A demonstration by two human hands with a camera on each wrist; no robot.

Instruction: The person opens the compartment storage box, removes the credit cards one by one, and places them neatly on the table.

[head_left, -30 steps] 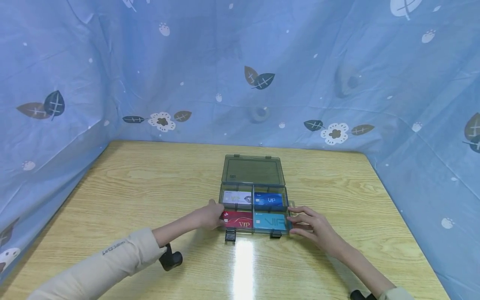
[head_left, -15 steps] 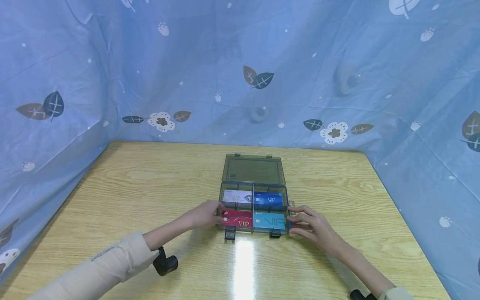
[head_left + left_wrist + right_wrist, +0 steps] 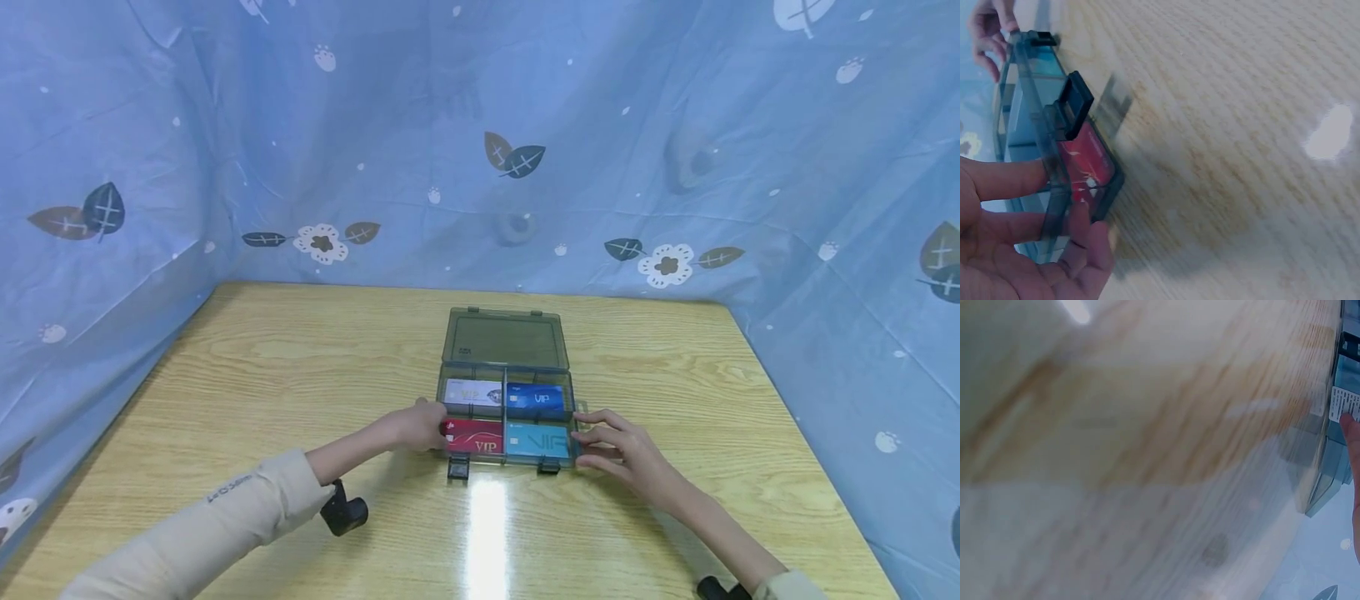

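Note:
A translucent dark-green compartment box (image 3: 506, 414) lies on the table, its lid (image 3: 507, 340) folded back flat behind it. One card lies in each compartment: white (image 3: 474, 392) back left, blue (image 3: 535, 398) back right, red (image 3: 474, 437) front left, teal (image 3: 537, 440) front right. My left hand (image 3: 422, 424) grips the left wall beside the red card. In the left wrist view, its fingers (image 3: 1010, 180) pass behind the clear wall while others curl outside; whether they touch the card is unclear. My right hand (image 3: 626, 454) rests its spread fingertips against the right side. The right wrist view catches one finger (image 3: 1354, 447) at a white label (image 3: 1342, 404).
Two black latches, one (image 3: 458, 467) on the left and one (image 3: 549, 467) on the right, jut from the box's front edge. Wooden tabletop (image 3: 315, 350) surrounds the box. A blue patterned curtain (image 3: 420, 167) closes off the back and sides.
My left hand drew back slightly to the left, then came in again at the left wall by the red card. My right hand and the box stay practically in place.

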